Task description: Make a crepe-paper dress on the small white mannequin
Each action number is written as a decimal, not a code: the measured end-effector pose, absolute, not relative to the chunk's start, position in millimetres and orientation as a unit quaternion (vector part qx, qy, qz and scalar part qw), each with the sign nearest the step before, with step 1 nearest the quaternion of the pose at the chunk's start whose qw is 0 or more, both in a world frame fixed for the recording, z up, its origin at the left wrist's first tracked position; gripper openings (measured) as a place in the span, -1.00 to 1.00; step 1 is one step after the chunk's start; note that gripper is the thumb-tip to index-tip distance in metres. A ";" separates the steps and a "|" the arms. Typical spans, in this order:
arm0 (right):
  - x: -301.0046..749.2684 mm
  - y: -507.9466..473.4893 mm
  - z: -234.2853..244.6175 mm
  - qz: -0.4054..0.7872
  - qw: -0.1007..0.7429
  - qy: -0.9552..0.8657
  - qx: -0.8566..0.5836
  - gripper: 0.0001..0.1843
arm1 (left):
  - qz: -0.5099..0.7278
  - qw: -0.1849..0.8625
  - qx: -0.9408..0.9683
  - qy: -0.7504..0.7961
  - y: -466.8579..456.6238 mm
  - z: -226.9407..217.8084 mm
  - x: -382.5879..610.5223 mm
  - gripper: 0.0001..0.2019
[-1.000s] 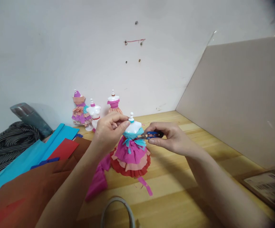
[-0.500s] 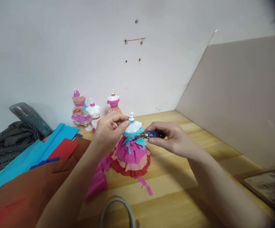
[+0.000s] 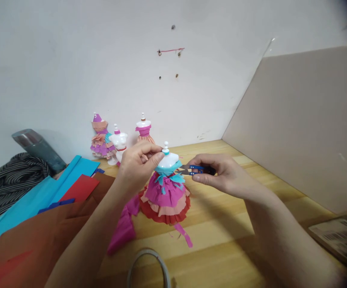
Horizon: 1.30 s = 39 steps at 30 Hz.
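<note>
A small white mannequin stands on the wooden table in a layered paper dress of teal, pink, peach and red. My left hand pinches the mannequin at its neck and shoulder. My right hand grips small blue scissors, whose blades point left at the teal bodice, just right of it.
Three other small mannequins stand by the wall behind. Sheets of blue, red and brown paper lie at the left, beside striped cloth. A pink paper scrap and a tape roll lie near me. A grey board leans at the right.
My right hand has drawn the scissors a little to the right, away from the bodice. The left hand and the mannequin have stayed put.
</note>
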State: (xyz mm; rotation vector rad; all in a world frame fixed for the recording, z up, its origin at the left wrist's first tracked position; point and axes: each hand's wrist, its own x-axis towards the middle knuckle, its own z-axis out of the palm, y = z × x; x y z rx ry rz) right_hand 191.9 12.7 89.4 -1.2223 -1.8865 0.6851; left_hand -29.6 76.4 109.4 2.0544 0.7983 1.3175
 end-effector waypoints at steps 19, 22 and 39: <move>222.7 13.1 95.5 0.287 0.367 -0.725 -0.508 -0.64 | 0.460 0.276 0.792 0.291 96.9 114.7 -41.8 -0.87; 223.9 13.5 94.0 0.293 0.364 -0.724 -0.507 -0.64 | 0.424 0.237 0.835 0.259 100.2 117.2 -49.3 -0.88; 236.5 -8.7 95.0 0.373 0.475 -0.640 -0.476 -0.65 | 0.460 0.298 0.750 0.370 94.1 126.7 -59.4 -0.77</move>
